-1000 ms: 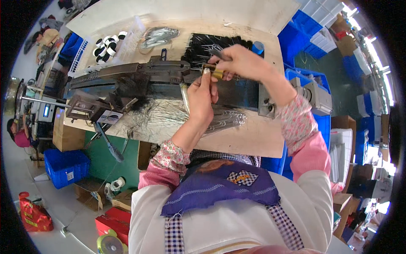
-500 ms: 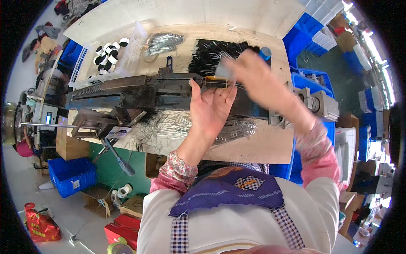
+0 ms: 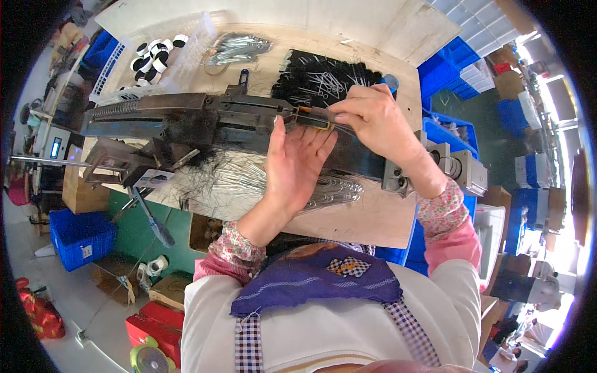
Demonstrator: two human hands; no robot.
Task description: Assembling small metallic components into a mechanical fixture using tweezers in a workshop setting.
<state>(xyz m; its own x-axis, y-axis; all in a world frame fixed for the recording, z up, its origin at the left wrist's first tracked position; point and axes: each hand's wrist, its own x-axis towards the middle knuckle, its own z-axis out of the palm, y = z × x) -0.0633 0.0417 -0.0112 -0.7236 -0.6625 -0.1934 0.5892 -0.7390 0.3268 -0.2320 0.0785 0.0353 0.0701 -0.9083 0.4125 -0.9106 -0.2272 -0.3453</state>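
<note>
My left hand [image 3: 295, 163] is palm up with its fingers stretched out and thumb raised, its fingertips beside the small yellow-edged slot [image 3: 317, 118] of a long dark metal machine [image 3: 249, 121]. My right hand [image 3: 378, 121] is closed in a pinch at the right end of that slot. What the pinched fingers hold is too small to make out. Beyond the hands lies a heap of black bristles [image 3: 292, 78] with looped metal wires [image 3: 326, 82] on it. Nearer me, a bundle of bent silver wires [image 3: 339, 191] lies by my left wrist.
A clear plastic basket [image 3: 202, 37] of black-and-white rolls stands at the back left. Beside it lies a bundle of silver wires [image 3: 239, 48]. A grey motor-like unit [image 3: 466, 173] sits at the machine's right end, near blue crates [image 3: 444, 133]. A lever [image 3: 158, 229] hangs at the front left.
My right hand has come down from over the bristle heap to the slot, its fingers now pinched. My left hand stays by the slot. The whole view has shifted slightly.
</note>
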